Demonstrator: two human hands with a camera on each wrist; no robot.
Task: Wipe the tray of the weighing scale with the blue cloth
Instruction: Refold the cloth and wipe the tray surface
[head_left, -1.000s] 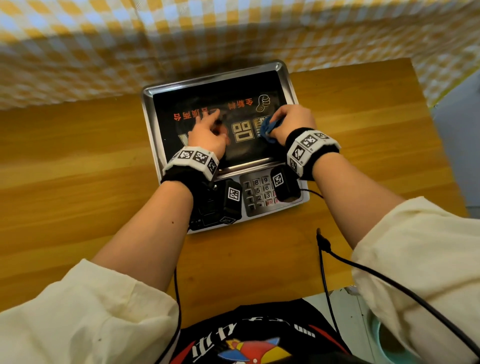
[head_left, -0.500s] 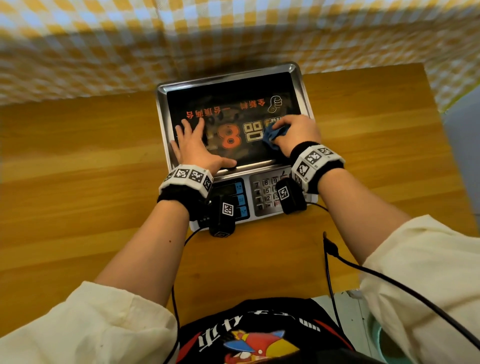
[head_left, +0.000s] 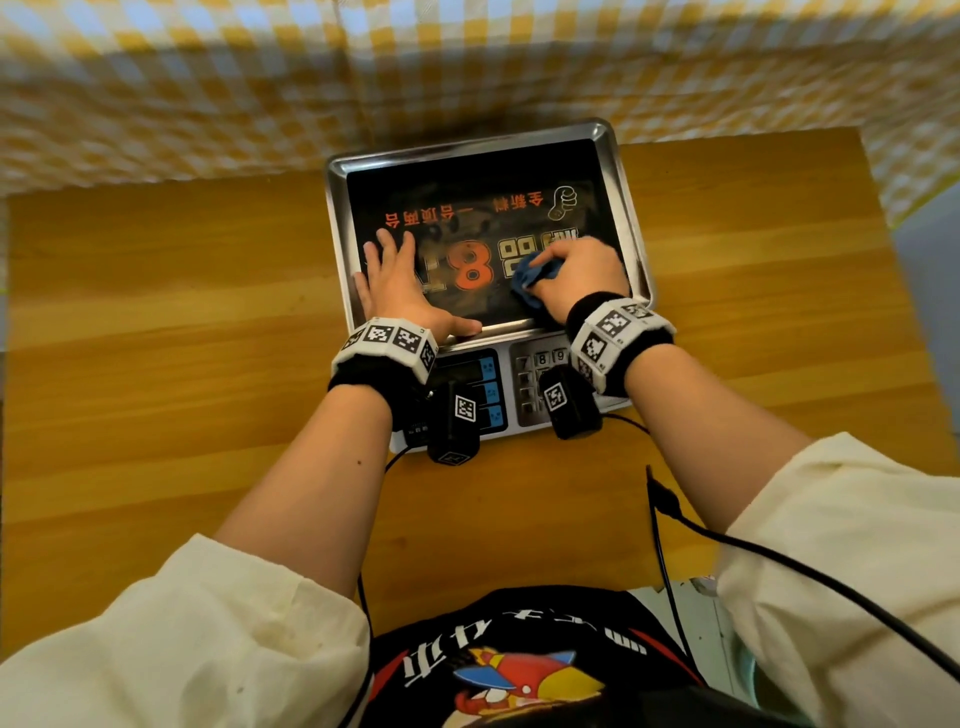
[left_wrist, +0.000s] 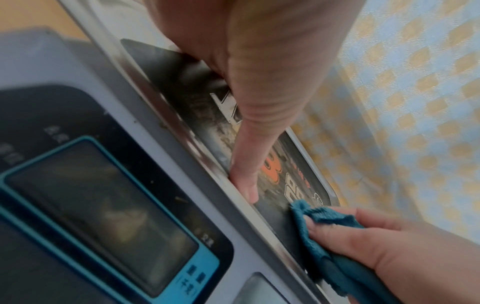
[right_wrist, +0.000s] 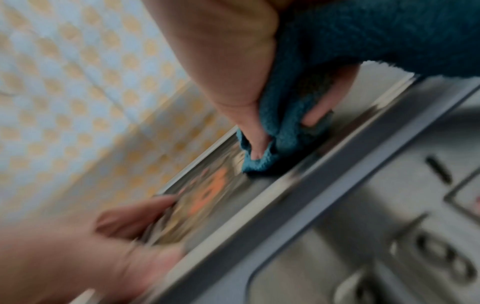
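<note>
The weighing scale's steel tray (head_left: 631, 218) carries a black sticker with orange print and stands at the table's far edge. My right hand (head_left: 582, 275) grips the bunched blue cloth (head_left: 532, 278) and presses it on the tray's near right part, close to the front rim. The same blue cloth (left_wrist: 335, 242) (right_wrist: 285, 131) shows wrapped around thumb and fingers in both wrist views. My left hand (head_left: 397, 291) lies flat on the tray's near left part, fingers straight, thumb (left_wrist: 246, 174) along the front rim. The tray (left_wrist: 306, 144) (right_wrist: 259, 205) surface looks smudged.
Below the tray sit the scale's display (head_left: 480, 389) and keypad (head_left: 543, 364). The wooden table (head_left: 182, 338) extends left and right. A yellow checked cloth (head_left: 208, 78) hangs behind. Black cables (head_left: 670, 519) trail from my wrists toward my body.
My left hand slid from the tray's middle to its near left part and flattened. The right hand with the cloth drew back toward the tray's front rim.
</note>
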